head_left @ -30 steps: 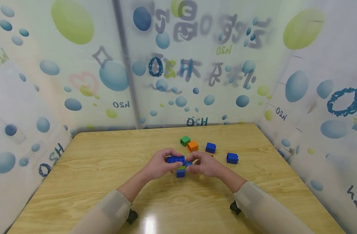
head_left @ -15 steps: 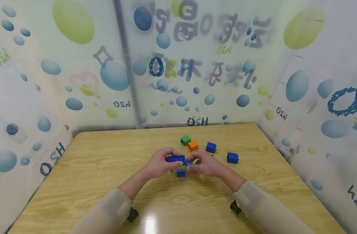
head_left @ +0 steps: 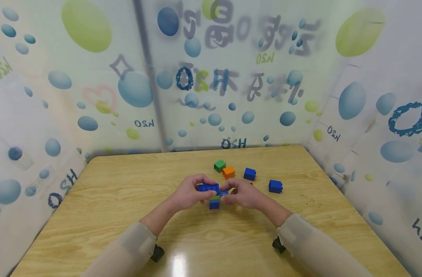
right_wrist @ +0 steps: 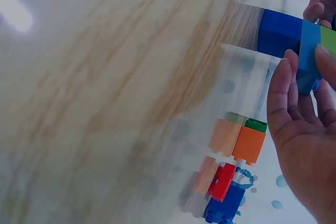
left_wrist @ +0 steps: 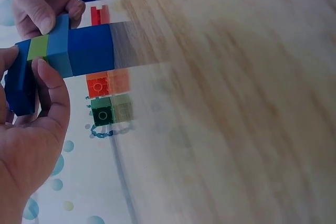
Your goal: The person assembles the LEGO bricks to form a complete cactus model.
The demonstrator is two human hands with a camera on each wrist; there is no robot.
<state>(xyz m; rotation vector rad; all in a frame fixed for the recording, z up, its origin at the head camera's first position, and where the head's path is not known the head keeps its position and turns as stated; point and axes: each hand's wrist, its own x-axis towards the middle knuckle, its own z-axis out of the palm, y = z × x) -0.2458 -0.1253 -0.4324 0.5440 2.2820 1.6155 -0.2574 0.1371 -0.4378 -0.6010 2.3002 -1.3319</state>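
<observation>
Evidently the stack of bricks (left_wrist: pixel 59 45) stands on the table (head_left: pixel 127 231) in front of the person, between the two hands. From the bottom up it runs: a blue block (left_wrist: pixel 90 50), a lighter blue brick (left_wrist: pixel 59 45), a lime piece (left_wrist: pixel 39 48) and a dark blue brick (head_left: pixel 208 187) on top. The left hand (head_left: pixel 192 194) holds the dark blue brick with thumb and fingers, the gap between them narrow; the right hand (head_left: pixel 243 195) pinches the lighter blue brick. Fingers cover much of the joints, so I cannot tell how firmly the upper pieces are pressed together. In the right wrist view the frame edge cuts off the stack's top and part of the left hand.

Beyond the hands lie a green brick (head_left: pixel 219 166), an orange brick (head_left: pixel 228 172) just beside it, and two loose blue bricks (head_left: pixel 250 174) farther right. A red brick (left_wrist: pixel 98 15) is nearly hidden behind the right hand in the head view, and the right wrist view shows only a sliver of the green one behind the orange.

The tabletop is pale, glossy wood grain, with a bright glare near its front edge. Around it hang pale sheets (head_left: pixel 204 134) printed with blue and green ovals and reversed "H2O" lettering; larger grey characters are too blurred to read.
</observation>
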